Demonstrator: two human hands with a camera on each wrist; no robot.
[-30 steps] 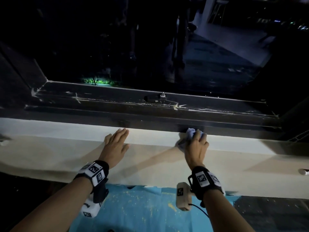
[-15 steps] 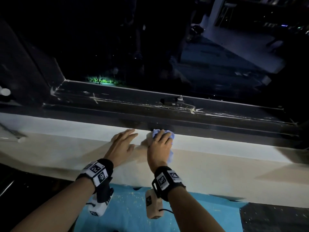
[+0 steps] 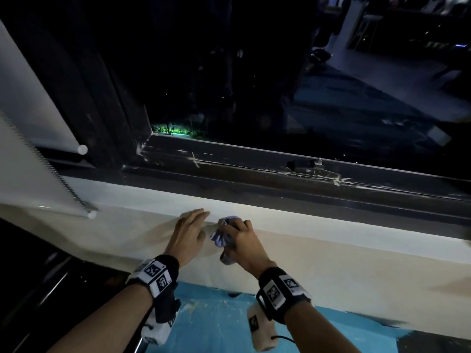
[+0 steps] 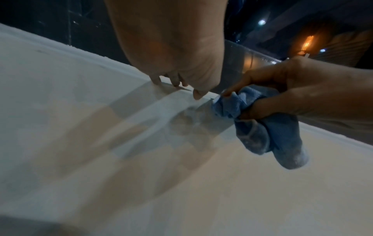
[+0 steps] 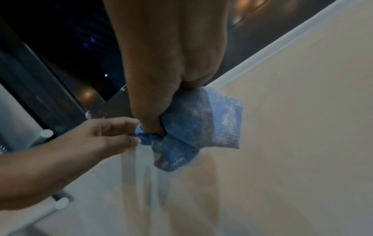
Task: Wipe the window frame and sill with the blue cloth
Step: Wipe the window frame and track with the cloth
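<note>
My right hand point(image 3: 238, 234) grips the bunched, dusty blue cloth point(image 3: 221, 236) just above the white sill point(image 3: 331, 240); the cloth point(image 5: 193, 127) hangs from the fist, its loose end dangling point(image 4: 268, 132). My left hand point(image 3: 190, 231) rests flat on the sill with straight fingers, its fingertips point(image 4: 156, 80) on the sill's back edge, right beside the cloth. The dark window frame point(image 3: 254, 174), streaked with pale marks, runs behind the sill, with a small knob point(image 3: 319, 162) on it.
A white roller blind point(image 3: 30, 118) with a bead chain point(image 3: 63, 182) hangs over the sill's left end. Blue sheeting point(image 3: 216, 324) covers the floor below the wall. Dark glass rises behind the frame.
My right hand has swept left along the sill with the cloth, ending next to my left hand and drawn slightly back from the frame. The left hand stayed put. The view turned left.
</note>
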